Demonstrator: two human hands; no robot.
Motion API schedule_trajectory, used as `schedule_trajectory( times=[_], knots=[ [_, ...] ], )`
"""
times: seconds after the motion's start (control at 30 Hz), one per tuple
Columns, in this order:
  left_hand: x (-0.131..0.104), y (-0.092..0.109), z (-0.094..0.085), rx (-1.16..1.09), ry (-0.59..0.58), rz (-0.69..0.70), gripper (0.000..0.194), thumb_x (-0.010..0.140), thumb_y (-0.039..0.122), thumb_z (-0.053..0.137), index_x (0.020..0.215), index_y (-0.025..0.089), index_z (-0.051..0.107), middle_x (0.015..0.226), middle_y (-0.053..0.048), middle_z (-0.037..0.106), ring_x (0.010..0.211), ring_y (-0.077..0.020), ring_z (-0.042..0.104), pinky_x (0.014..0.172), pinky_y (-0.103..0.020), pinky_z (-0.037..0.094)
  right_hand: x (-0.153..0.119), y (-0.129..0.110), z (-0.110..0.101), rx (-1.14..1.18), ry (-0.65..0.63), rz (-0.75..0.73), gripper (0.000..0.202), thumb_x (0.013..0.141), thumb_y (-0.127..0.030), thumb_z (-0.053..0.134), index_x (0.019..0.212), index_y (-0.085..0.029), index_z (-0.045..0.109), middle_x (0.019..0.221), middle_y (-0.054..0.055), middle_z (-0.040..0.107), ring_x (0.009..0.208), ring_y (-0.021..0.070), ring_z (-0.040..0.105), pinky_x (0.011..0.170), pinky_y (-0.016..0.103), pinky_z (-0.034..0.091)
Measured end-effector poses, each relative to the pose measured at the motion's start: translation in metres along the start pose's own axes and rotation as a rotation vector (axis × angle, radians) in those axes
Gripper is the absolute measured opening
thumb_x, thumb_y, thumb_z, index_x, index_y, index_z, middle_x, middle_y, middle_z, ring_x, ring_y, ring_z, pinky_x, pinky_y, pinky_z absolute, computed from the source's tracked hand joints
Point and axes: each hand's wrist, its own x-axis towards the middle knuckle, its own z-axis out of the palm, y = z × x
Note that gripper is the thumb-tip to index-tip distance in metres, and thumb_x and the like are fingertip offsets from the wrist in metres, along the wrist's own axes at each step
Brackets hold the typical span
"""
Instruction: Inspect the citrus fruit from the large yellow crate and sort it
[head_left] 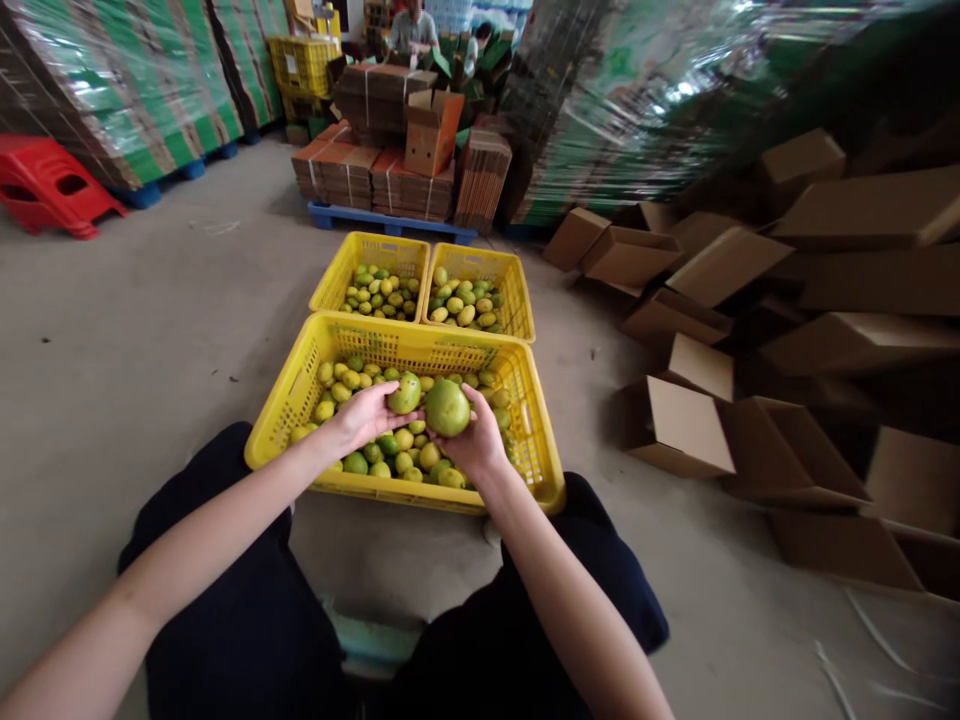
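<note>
Near the centre of the frame, 2 pieces of fruit are held above the large yellow crate (409,492). By the left hand (360,418), the smaller green fruit (405,394) is gripped at its side, with the fingers closed around it and the palm turned upward. By the right hand (480,440), the larger green fruit (448,408) is gripped between thumb and fingers; part of that grip is hidden by the fruit itself. The 2 held fruits are placed side by side, close to each other; whether the fingertips of the 2 hands are touching cannot be told.

Below the hands, the large crate is partly filled with loose yellow and green fruits (429,456). Just behind it, in the upper middle of the frame, 2 smaller yellow crates are set side by side, the left crate (321,295) and the right crate (517,290), both with similar fruits inside. At the lower edge, the crate is flanked by legs in dark trousers (232,600).

At the top centre, bundled flat cardboard (409,190) is stacked on a blue pallet (390,222), and 2 people (412,32) are partly seen beyond it. A red stool (56,185) is seen at the upper left. The right side of the frame is filled with scattered cardboard boxes (690,425).
</note>
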Motion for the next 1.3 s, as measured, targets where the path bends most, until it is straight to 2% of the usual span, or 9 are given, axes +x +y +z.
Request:
schedule_trajectory(
  times=[0.13, 0.27, 0.37, 0.67, 0.8, 0.9, 1.03, 1.17, 1.3],
  knots=[
    [0.002, -0.003, -0.003, 0.09, -0.031, 0.119, 0.02, 0.091, 0.013, 0.045, 0.103, 0.011, 0.061, 0.103, -0.013, 0.071, 0.1, -0.0203, 0.068, 0.086, -0.032, 0.058, -0.001, 0.0, 0.002, -0.092, -0.086, -0.076, 0.024, 0.081, -0.04, 0.065, 0.087, -0.017, 0.067, 0.076, 0.004, 0.073, 0.066, 0.018, 0.066, 0.052, 0.026, 0.052],
    [-0.001, -0.007, -0.009, 0.418, -0.12, 0.515, 0.041, 0.073, 0.011, 0.073, 0.111, 0.02, 0.059, 0.119, -0.007, 0.064, 0.116, -0.0202, 0.059, 0.1, -0.03, 0.048, -0.011, -0.002, 0.005, -0.325, -0.028, -0.481, 0.041, 0.062, -0.023, 0.084, 0.1, -0.023, 0.069, 0.096, 0.0, 0.074, 0.089, 0.019, 0.067, 0.079, 0.029, 0.055],
    [-0.005, -0.008, -0.01, 0.559, -0.167, 0.685, 0.046, 0.067, 0.012, 0.079, 0.106, 0.02, 0.057, 0.113, -0.007, 0.062, 0.111, -0.0199, 0.059, 0.101, -0.03, 0.046, -0.019, -0.005, 0.004, -0.537, -0.015, -0.717, 0.06, 0.051, -0.008, 0.087, 0.105, -0.027, 0.071, 0.111, 0.0, 0.071, 0.103, 0.0204, 0.063, 0.096, 0.032, 0.05],
    [-0.01, -0.004, -0.01, 0.707, -0.117, 0.906, 0.041, 0.063, 0.012, 0.083, 0.099, 0.02, 0.063, 0.109, -0.006, 0.062, 0.111, -0.0205, 0.055, 0.105, -0.03, 0.038, -0.024, -0.01, 0.003, -0.649, -0.117, -0.855, 0.06, 0.051, -0.005, 0.085, 0.103, -0.028, 0.067, 0.115, 0.0, 0.067, 0.112, 0.0208, 0.059, 0.104, 0.034, 0.044],
    [-0.012, 0.002, -0.008, 0.564, -0.083, 0.723, 0.048, 0.058, 0.013, 0.087, 0.099, 0.019, 0.064, 0.103, -0.005, 0.066, 0.099, -0.0189, 0.061, 0.091, -0.028, 0.047, -0.021, -0.011, 0.001, -0.499, -0.103, -0.71, 0.051, 0.055, -0.014, 0.086, 0.099, -0.028, 0.063, 0.096, -0.004, 0.071, 0.091, 0.0178, 0.065, 0.08, 0.028, 0.055],
    [-0.011, 0.005, -0.009, 0.417, -0.103, 0.394, 0.042, 0.068, 0.024, 0.084, 0.104, 0.016, 0.064, 0.085, -0.005, 0.069, 0.077, -0.0169, 0.066, 0.072, -0.026, 0.053, -0.014, -0.01, -0.004, -0.405, -0.097, -0.344, 0.026, 0.074, -0.042, 0.074, 0.089, -0.025, 0.061, 0.069, -0.003, 0.069, 0.055, 0.0155, 0.061, 0.044, 0.024, 0.048],
    [-0.005, 0.002, -0.014, 0.313, -0.161, 0.058, 0.033, 0.083, 0.041, 0.071, 0.093, 0.01, 0.067, 0.065, -0.009, 0.068, 0.056, -0.0177, 0.066, 0.056, -0.026, 0.054, -0.002, -0.008, -0.01, -0.36, -0.169, 0.087, 0.047, 0.084, -0.064, 0.049, 0.081, -0.018, 0.063, 0.055, 0.006, 0.066, 0.036, 0.0164, 0.053, 0.029, 0.025, 0.035],
    [-0.003, -0.002, -0.015, 0.217, -0.154, 0.036, 0.027, 0.084, 0.034, 0.071, 0.096, 0.011, 0.065, 0.074, -0.011, 0.071, 0.064, -0.0179, 0.069, 0.064, -0.028, 0.057, 0.0, -0.009, -0.008, -0.242, -0.163, 0.057, 0.036, 0.087, -0.052, 0.052, 0.086, -0.017, 0.064, 0.06, 0.005, 0.069, 0.042, 0.0169, 0.057, 0.034, 0.026, 0.042],
    [-0.006, 0.0, -0.011, 0.206, -0.093, 0.268, 0.046, 0.065, 0.008, 0.084, 0.101, 0.017, 0.058, 0.089, -0.003, 0.071, 0.079, -0.0137, 0.07, 0.078, -0.026, 0.056, -0.007, -0.009, 0.001, -0.117, -0.115, -0.13, 0.011, 0.079, -0.025, 0.061, 0.087, -0.019, 0.064, 0.073, 0.001, 0.071, 0.061, 0.017, 0.064, 0.053, 0.027, 0.054]
  ],
)
